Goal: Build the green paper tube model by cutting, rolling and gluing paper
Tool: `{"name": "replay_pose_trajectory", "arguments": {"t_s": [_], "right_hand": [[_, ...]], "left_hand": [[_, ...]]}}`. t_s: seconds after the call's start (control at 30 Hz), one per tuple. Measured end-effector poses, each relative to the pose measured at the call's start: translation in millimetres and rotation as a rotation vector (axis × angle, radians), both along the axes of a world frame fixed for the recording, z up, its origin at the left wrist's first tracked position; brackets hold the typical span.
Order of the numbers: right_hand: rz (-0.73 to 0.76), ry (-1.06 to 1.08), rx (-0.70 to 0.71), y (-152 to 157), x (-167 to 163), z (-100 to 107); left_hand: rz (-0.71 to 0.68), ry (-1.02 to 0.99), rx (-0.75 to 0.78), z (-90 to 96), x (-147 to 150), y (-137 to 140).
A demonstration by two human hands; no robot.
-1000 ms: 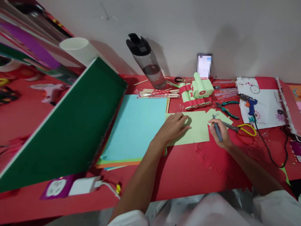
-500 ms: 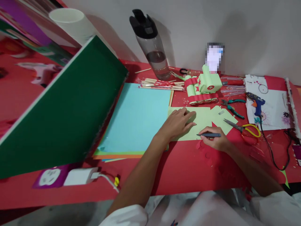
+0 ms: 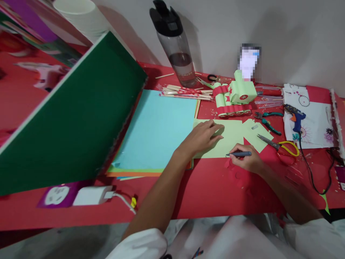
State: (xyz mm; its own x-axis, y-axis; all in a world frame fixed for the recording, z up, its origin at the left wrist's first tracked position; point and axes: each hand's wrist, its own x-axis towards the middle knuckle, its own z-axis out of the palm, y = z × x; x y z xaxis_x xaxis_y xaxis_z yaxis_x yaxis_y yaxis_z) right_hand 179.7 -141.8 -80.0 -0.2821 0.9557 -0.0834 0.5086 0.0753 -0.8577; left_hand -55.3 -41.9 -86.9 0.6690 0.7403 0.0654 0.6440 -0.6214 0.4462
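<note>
Light green paper (image 3: pixel 231 131) lies on the red table, partly beside the stack of coloured sheets. My left hand (image 3: pixel 206 136) rests flat on this paper with its fingers spread. In my right hand (image 3: pixel 247 158) is a dark grey pen (image 3: pixel 240 154), its tip at the paper's near edge. Another green paper piece (image 3: pixel 260 138) with cut edges lies just beyond my right hand, a small grey bit on top. Scissors (image 3: pixel 279 145) with yellow and red handles touch that piece from the right. Behind the papers stands a green paper model (image 3: pixel 243 92) with red bands and stars.
A blue sheet (image 3: pixel 159 129) tops the paper stack on the left, next to a leaning green board (image 3: pixel 78 118). A water bottle (image 3: pixel 175 50), wrapped sticks (image 3: pixel 185 92), pliers (image 3: pixel 269 122), a blue glue gun (image 3: pixel 297 120) with a cord and a white charger (image 3: pixel 91 195) lie around.
The view has shifted slightly, moving most things a little upward. Both hands keep nearly the same place on the paper, and the pen stays at the near edge.
</note>
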Motion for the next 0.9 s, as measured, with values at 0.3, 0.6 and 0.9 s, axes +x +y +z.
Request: {"name": "replay_pose_trajectory", "arguments": {"t_s": [0.3,0.6,0.9], "right_hand": [[0.009,0.016,-0.026,1.8,0.4,-0.4],[0.024,0.038,-0.065,2.2,1.6,0.0],[-0.041,0.010,-0.049,6.6,1.2,-2.8]], "left_hand": [[-0.018,-0.083,-0.026,-2.6,-3.9,3.9],[-0.003,-0.111,-0.040,-6.5,-4.5,4.9],[-0.002,-0.132,-0.044,-8.3,-5.1,5.4]]}}
